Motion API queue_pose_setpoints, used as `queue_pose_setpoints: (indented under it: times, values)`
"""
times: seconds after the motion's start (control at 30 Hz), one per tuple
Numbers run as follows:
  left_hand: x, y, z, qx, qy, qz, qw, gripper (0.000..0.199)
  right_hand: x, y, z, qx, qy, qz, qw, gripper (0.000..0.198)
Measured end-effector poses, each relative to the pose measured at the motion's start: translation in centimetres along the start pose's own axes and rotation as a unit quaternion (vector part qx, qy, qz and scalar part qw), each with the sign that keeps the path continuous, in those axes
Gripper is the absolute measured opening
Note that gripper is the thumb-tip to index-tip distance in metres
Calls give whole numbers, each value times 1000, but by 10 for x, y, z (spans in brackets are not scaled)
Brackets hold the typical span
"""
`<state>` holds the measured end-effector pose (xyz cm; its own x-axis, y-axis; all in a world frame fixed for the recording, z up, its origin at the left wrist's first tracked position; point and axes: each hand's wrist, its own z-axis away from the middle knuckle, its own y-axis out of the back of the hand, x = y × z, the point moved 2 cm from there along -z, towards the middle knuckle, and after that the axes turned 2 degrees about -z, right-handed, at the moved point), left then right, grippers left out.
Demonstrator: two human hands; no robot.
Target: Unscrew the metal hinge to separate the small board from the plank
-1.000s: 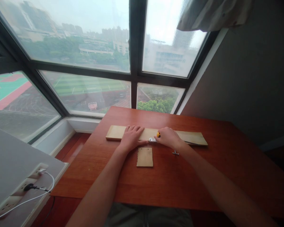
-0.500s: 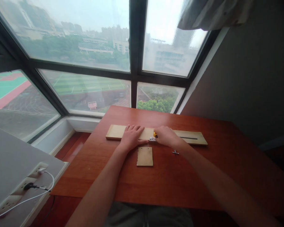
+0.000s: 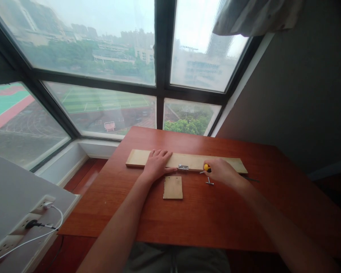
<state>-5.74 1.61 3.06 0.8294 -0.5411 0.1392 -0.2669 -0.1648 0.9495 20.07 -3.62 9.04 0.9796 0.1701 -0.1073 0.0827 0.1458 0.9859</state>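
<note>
My left hand [image 3: 157, 163] lies flat and open on the long wooden board [image 3: 187, 161], a little left of the middle of the frame. The fingers are spread out and press down on the wood. It grips nothing.

My right hand [image 3: 223, 172] is closed around a screwdriver [image 3: 207, 167] with a yellow and black handle. The handle pokes out on the left side of the fist. This hand sits at the near edge of the board, right of the middle of the frame.

A small silver hinge [image 3: 183, 167] sits on the near edge of the board, between my two hands. It is closer to my left hand. My right hand is apart from it.

A small wooden piece [image 3: 173, 187] lies on the red-brown table [image 3: 204, 220], just below the hinge and not touching the board. A little metal screw [image 3: 209, 182] lies on the table just below the screwdriver, close to my right hand.
</note>
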Motion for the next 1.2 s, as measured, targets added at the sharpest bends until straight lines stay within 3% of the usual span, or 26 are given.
queue_pose_setpoints:
  times: [0.3,0.77,1.2]
  values:
    - [-1,-3,0,5,1,-7,1000,69,39,-35,19,-1,-10,-99,995,11]
    - [-1,-2,0,2,2,-3,1000,69,42,-43,22,-30,19,-84,996,8]
    - [-1,-1,0,-1,7,-3,1000,69,44,-38,19,-45,3,-85,995,10]
